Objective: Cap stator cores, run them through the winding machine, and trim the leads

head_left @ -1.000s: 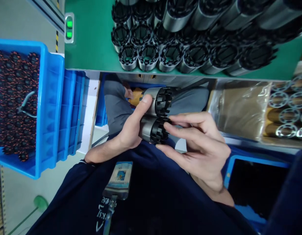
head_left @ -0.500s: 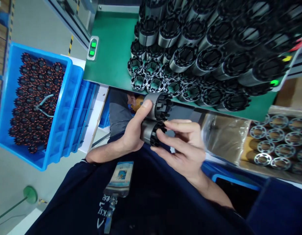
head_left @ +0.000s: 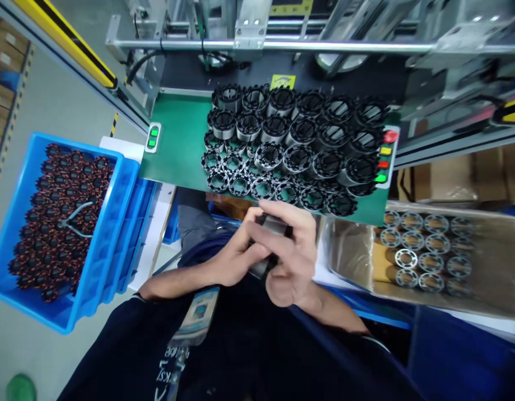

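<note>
Close to my chest, below the front edge of the green work surface, both hands are wrapped round stator cores. Metal of one stator core shows between the fingers, and part of a second stator core shows lower down. My left hand is closed on them from the left side. My right hand is closed over them from the right, its fingers partly blurred. Most of both parts is hidden. Rows of stator cores with black toothed ends stand on the green surface, several stacked.
To the left, a blue crate holds copper-wound stators with pliers on top. A box of metal rings sits on the right. Machine rails cross behind the green surface. Button panels flank the surface.
My right hand has moved from the toothed ends to wrap over the stator cores, covering most of them. The head view has shifted, showing more of the machine behind.
</note>
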A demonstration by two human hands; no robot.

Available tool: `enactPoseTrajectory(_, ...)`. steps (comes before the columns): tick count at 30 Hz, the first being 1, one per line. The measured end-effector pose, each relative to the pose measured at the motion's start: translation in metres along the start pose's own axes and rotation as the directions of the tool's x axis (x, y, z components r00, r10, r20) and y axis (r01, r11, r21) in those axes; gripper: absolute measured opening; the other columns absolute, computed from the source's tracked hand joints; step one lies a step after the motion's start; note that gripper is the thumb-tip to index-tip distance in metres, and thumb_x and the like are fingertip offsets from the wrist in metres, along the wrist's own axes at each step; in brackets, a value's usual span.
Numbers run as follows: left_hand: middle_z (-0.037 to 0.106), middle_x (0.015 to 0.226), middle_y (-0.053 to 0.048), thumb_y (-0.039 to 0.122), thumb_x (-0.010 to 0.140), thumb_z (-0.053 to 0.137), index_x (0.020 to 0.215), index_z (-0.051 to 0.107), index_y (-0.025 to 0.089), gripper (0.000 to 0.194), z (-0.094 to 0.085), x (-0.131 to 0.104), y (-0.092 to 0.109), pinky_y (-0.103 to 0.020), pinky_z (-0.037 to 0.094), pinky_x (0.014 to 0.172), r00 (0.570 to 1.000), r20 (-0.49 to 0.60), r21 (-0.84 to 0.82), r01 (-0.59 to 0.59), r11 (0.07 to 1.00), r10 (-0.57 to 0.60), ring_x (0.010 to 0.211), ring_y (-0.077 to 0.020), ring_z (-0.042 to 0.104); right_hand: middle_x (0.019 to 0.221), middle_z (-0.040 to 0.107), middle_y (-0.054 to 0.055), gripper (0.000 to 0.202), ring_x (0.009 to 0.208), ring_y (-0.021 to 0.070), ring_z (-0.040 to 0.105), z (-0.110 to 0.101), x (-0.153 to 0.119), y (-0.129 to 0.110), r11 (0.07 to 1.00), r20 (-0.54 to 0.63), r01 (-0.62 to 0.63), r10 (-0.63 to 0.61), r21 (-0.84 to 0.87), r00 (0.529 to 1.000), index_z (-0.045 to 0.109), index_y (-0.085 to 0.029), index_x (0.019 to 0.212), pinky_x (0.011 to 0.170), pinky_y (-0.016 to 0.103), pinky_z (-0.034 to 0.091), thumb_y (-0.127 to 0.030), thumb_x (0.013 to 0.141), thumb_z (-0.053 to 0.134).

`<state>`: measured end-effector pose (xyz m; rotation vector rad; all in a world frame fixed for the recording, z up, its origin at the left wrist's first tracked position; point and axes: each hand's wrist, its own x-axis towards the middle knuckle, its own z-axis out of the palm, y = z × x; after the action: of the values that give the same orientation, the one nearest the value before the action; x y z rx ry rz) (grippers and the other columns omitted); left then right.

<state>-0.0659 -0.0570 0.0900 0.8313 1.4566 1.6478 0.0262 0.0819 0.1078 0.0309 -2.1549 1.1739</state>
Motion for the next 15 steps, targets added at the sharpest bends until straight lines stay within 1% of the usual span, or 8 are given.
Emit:
enactPoseTrajectory(1, 0.069, 0.156, -0.014, 0.070, 0.116, 0.066, 0.167, 0.055, 0.030, 0.066, -0.009, 0.005, 0.005, -0.049, 0.061, 0.125, 0.998, 0.017, 0.055, -0.065, 0.996, 0.064, 0.147, -0.0333, 0.070, 0.164, 0.065, 0.012, 0.060, 0.143, 0.0372, 0.071, 0.001, 0.005, 0.006, 1.000, -0.064, 0.010, -0.009, 0.008, 0.998, 0.067, -0.037, 0.171, 0.120, 0.062, 0.066, -0.061, 0.123, 0.042)
enactPoseTrajectory(3, 0.073, 0.148, -0.012, 0.064, 0.111, 0.079, 0.164, 0.058, 0.030, 0.066, -0.038, 0.019, 0.016, -0.044, 0.064, 0.114, 0.976, 0.031, 0.222, -0.219, 0.950, 0.218, 0.134, -0.0295, 0.075, 0.161, 0.070, 0.014, 0.058, 0.142, 0.0373, 0.073, -0.006, 0.008, 0.018, 0.998, -0.160, -0.057, 0.056, -0.002, 0.986, 0.074, -0.032, 0.165, 0.118, 0.062, 0.067, -0.061, 0.123, 0.045)
enactPoseTrajectory(5, 0.075, 0.142, -0.011, 0.063, 0.100, 0.094, 0.162, 0.060, 0.029, 0.078, -0.074, 0.037, 0.030, -0.041, 0.065, 0.108, 0.915, 0.094, 0.470, -0.387, 0.793, 0.391, 0.126, -0.0278, 0.077, 0.152, 0.076, 0.015, 0.052, 0.138, 0.0376, 0.075, -0.020, 0.003, 0.029, 0.984, -0.197, -0.176, 0.171, -0.010, 0.965, 0.080, -0.029, 0.155, 0.115, 0.062, 0.066, -0.057, 0.123, 0.051)
enactPoseTrajectory(7, 0.078, 0.139, -0.011, 0.068, 0.098, 0.095, 0.159, 0.062, 0.028, 0.080, -0.108, 0.058, 0.043, -0.040, 0.066, 0.103, 0.881, 0.185, 0.682, -0.435, 0.588, 0.436, 0.124, -0.0280, 0.077, 0.138, 0.082, 0.013, 0.041, 0.127, 0.0339, 0.079, -0.034, -0.007, 0.033, 0.955, -0.181, -0.294, 0.296, 0.036, 0.938, 0.084, -0.028, 0.146, 0.108, 0.056, 0.066, -0.047, 0.122, 0.057)
enactPoseTrajectory(9, 0.081, 0.139, -0.011, 0.073, 0.103, 0.086, 0.156, 0.066, 0.028, 0.072, -0.134, 0.082, 0.053, -0.039, 0.066, 0.096, 0.915, 0.240, 0.837, -0.364, 0.409, 0.323, 0.125, -0.0293, 0.077, 0.126, 0.084, 0.009, 0.031, 0.114, 0.0278, 0.081, -0.042, -0.015, 0.031, 0.924, -0.122, -0.369, 0.380, 0.102, 0.917, 0.085, -0.028, 0.139, 0.098, 0.046, 0.066, -0.037, 0.120, 0.063)
enactPoseTrajectory(11, 0.083, 0.141, -0.011, 0.075, 0.106, 0.081, 0.156, 0.070, 0.028, 0.070, -0.149, 0.107, 0.058, -0.038, 0.064, 0.087, 0.956, 0.247, 0.926, -0.281, 0.251, 0.159, 0.128, -0.0316, 0.075, 0.118, 0.085, 0.007, 0.024, 0.109, 0.0236, 0.081, -0.044, -0.018, 0.023, 0.909, -0.043, -0.396, 0.404, 0.133, 0.914, 0.086, -0.028, 0.133, 0.095, 0.039, 0.066, -0.031, 0.119, 0.067)
enactPoseTrajectory(13, 0.083, 0.143, -0.012, 0.074, 0.107, 0.080, 0.161, 0.070, 0.028, 0.072, -0.157, 0.129, 0.058, -0.036, 0.062, 0.081, 0.964, 0.261, 0.955, -0.265, 0.131, 0.047, 0.133, -0.0335, 0.073, 0.116, 0.086, 0.005, 0.020, 0.106, 0.0204, 0.082, -0.038, -0.017, 0.013, 0.906, 0.041, -0.399, 0.398, 0.141, 0.917, 0.086, -0.028, 0.129, 0.093, 0.035, 0.067, -0.025, 0.117, 0.070)
enactPoseTrajectory(15, 0.083, 0.144, -0.012, 0.073, 0.108, 0.078, 0.164, 0.068, 0.027, 0.073, -0.161, 0.145, 0.053, -0.036, 0.060, 0.079, 0.954, 0.299, 0.952, -0.298, 0.065, -0.008, 0.136, -0.0345, 0.071, 0.115, 0.086, 0.004, 0.020, 0.105, 0.0180, 0.083, -0.029, -0.013, 0.005, 0.894, 0.123, -0.415, 0.399, 0.167, 0.909, 0.085, -0.028, 0.129, 0.093, 0.031, 0.068, -0.021, 0.116, 0.072)
